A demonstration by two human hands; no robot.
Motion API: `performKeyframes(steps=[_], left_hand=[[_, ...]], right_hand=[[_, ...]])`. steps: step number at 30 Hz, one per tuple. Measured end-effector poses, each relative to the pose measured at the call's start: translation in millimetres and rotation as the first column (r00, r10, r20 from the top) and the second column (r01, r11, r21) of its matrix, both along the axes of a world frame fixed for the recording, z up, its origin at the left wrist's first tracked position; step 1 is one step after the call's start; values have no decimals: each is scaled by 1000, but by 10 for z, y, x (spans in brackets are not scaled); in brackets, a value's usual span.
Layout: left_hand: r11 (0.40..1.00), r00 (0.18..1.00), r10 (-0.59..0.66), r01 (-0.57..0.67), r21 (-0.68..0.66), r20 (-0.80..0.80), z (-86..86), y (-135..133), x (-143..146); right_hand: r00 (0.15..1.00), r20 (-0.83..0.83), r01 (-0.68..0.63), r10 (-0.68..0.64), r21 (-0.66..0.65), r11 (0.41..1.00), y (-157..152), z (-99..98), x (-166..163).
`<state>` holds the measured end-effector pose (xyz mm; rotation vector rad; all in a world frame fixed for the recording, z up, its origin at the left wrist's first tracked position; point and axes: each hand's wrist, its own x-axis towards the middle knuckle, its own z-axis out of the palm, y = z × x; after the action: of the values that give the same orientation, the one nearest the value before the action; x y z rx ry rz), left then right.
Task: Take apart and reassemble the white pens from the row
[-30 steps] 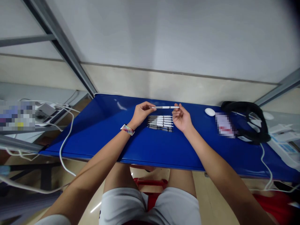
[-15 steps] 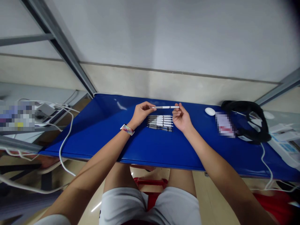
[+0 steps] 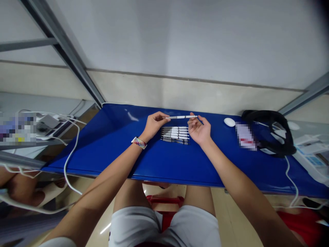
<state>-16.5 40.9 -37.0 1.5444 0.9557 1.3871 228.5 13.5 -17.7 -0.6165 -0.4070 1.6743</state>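
Observation:
My left hand (image 3: 154, 124) pinches a white and grey pen (image 3: 181, 117) by its left end, holding it level above the blue table (image 3: 154, 157). My right hand (image 3: 199, 129) is at the other end of the pen, palm turned up, with thumb and forefinger apart. The pen's white tip lies between those fingers; whether the thumb touches it I cannot tell. Just below the held pen, a row of several similar pens (image 3: 175, 134) lies side by side on the table, white ones at the back and greyer ones in front.
To the right lie a white oval object (image 3: 229, 122), a blurred packet (image 3: 246, 136) and a black headband-like strap (image 3: 285, 130). White boxes (image 3: 312, 157) sit at the right edge. A white cable (image 3: 70, 154) hangs over the left side. A wall (image 3: 164, 91) stands behind the table.
My right thumb and fingers have spread apart at the pen's right end. My left hand keeps its pinch almost in place. At far left, a person's leg shows more.

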Motion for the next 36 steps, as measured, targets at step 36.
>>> performKeyframes(steps=[36], left_hand=[[1000, 999, -18, 17, 21, 30, -16, 0, 14]], right_hand=[[967, -242, -74, 78, 26, 997, -42, 10, -23]])
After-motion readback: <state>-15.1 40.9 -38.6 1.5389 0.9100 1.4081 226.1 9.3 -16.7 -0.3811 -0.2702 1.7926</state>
